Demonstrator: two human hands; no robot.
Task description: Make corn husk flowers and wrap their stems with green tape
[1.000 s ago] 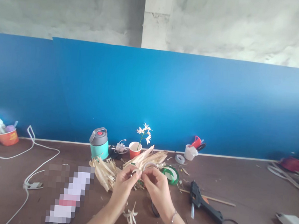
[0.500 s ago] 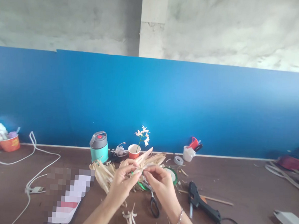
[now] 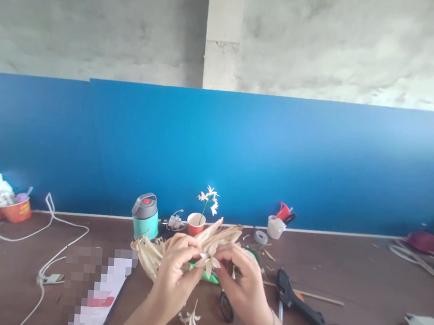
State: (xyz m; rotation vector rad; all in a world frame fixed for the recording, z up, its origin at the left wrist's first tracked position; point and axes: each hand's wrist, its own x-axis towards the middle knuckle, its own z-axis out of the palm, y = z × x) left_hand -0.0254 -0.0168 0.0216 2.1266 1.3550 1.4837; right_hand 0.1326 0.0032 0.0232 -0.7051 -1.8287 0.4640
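A pale star-shaped flower (image 3: 209, 261), seemingly made of dried husk, faces me between my two hands. My left hand (image 3: 178, 266) pinches its petals from the left, thumb below and fingers above. From the right, my right hand (image 3: 239, 273) grips the flower's other side with thumb and fingertips. A second pale flower (image 3: 191, 323) lies on the table below my hands. Behind them are dried husks (image 3: 147, 254) and a green strip (image 3: 209, 276). Scissors (image 3: 227, 306) lie partly hidden under my right hand.
A black glue gun (image 3: 298, 299) with its cord lies at right by a thin stick (image 3: 322, 297). At the back stand a teal flask (image 3: 145, 217), a paper cup (image 3: 196, 224) holding a flower stem, and a white cup (image 3: 275, 227) of tools. White cables (image 3: 50, 240) run across the left.
The flower between my fingers has turned and spread to face me, its petals now plainly visible. My hands have moved slightly apart. The whole view has shifted a little.
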